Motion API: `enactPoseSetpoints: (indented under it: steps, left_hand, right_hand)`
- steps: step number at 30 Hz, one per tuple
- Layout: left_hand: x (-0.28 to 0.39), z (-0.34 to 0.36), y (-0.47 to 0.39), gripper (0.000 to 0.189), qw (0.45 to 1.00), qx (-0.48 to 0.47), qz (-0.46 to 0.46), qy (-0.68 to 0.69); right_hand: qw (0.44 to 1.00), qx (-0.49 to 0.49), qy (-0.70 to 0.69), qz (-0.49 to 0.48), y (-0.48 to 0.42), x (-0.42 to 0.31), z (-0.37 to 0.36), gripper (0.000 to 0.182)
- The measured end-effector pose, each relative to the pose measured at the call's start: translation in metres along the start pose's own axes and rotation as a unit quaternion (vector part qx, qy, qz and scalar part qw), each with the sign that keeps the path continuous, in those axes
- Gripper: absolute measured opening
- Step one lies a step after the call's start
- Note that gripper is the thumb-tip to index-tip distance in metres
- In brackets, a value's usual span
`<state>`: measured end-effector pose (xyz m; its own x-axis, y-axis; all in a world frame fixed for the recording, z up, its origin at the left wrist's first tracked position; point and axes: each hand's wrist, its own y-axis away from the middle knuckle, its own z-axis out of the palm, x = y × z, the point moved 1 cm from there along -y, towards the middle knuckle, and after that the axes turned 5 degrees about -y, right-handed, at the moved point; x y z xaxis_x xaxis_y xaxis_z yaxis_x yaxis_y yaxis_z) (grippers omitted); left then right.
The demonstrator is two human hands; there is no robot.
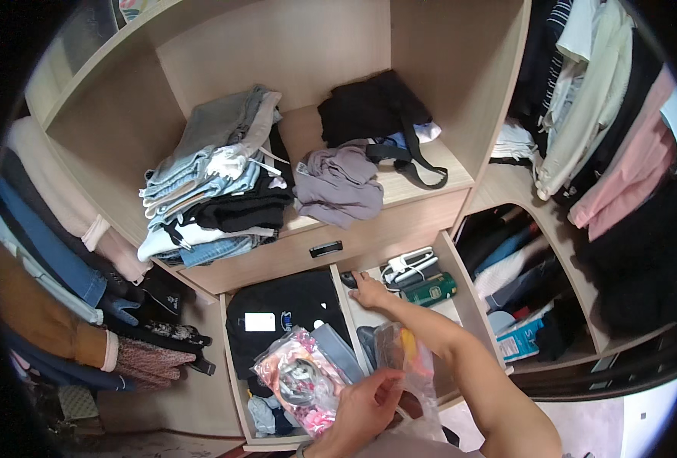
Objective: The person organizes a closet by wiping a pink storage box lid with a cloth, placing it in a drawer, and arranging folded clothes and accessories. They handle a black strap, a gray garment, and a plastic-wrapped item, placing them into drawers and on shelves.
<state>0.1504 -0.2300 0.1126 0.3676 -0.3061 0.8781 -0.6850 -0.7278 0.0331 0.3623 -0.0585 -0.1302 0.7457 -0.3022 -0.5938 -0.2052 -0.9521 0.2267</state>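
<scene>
My right hand (368, 291) reaches into the right compartment of an open wooden drawer (448, 257), its fingertips on a small dark rounded object (348, 279). Beside it lie a white appliance with a cord (412, 263) and a green can (432, 289). Nearer to me, my left hand (367, 401) has its fingers curled at a clear plastic bag (416, 395) with yellow and pink contents; its grip is partly hidden. Left of that hand lies a clear-wrapped pink patterned package (301, 378), by a grey-blue flat item (338, 352) and a folded black garment with a white tag (310, 295).
Above the drawer, a shelf holds stacked jeans and folded clothes (218, 172), a mauve garment (338, 183) and a black garment with straps (373, 109). A closed drawer front (396, 229) lies under it. Clothes hang at left (52, 229) and right (590, 103).
</scene>
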Motion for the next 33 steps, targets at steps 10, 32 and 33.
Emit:
enactPoseSetpoints:
  steps: [10,32,33]
  left_hand:
    - [0.014,0.011,-0.024,0.03,0.999,-0.044,0.013,0.0]
    - [0.066,0.054,-0.077,0.022,0.962,-0.144,0.203,-0.115]
    - [0.061,0.057,-0.076,0.023,0.958,-0.154,0.211,-0.119]
  right_hand:
    - [0.996,0.043,-0.079,0.007,-0.002,0.035,-0.014,0.05]
    - [0.833,0.46,-0.308,-0.011,0.377,-0.058,-0.113,0.051]
    - [0.827,0.457,-0.328,0.005,0.377,-0.056,-0.109,0.051]
